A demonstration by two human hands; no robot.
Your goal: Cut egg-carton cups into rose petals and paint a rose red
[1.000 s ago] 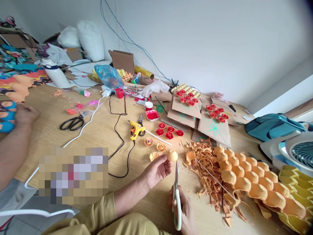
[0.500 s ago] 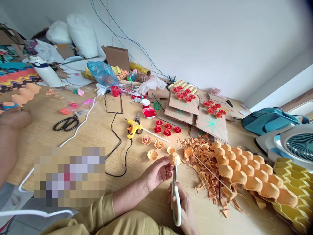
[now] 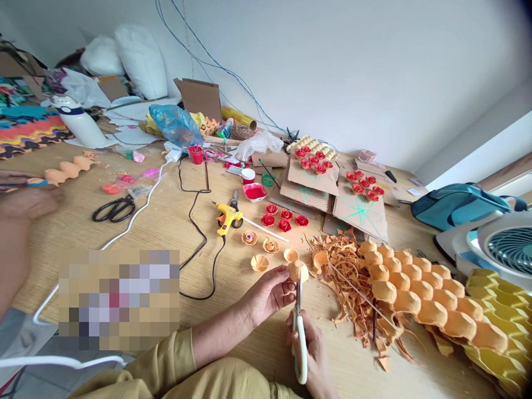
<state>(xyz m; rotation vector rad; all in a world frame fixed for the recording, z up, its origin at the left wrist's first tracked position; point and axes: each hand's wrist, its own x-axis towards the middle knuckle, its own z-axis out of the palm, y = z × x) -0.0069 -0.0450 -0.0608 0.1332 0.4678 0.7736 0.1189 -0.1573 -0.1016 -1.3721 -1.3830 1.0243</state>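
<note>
Between its thumb and fingers my left hand [image 3: 272,293] pinches a small orange egg-carton cup [image 3: 296,270]. My right hand [image 3: 311,349] grips a pair of scissors [image 3: 301,352] with pale handles, and the blades point up against the cup's near edge. Just beyond the hands lie cut cups [image 3: 260,263] and two petalled carton flowers [image 3: 271,245]. To the right of the cup is a heap of orange carton scraps [image 3: 344,277]. An orange egg tray [image 3: 419,293] lies upside down beside the heap.
A yellow glue gun [image 3: 228,217] rests over black-handled scissors. Red roses [image 3: 285,215] lie beyond it near a dish of red paint [image 3: 254,192]. Black scissors [image 3: 113,209] lie left; a white fan [image 3: 499,244] stands right. Another person's hand [image 3: 33,202] holds a carton strip.
At the left, the other person's hand has shifted, and the orange carton strip has moved right. My own hands, the cup and the scissors have hardly moved.
</note>
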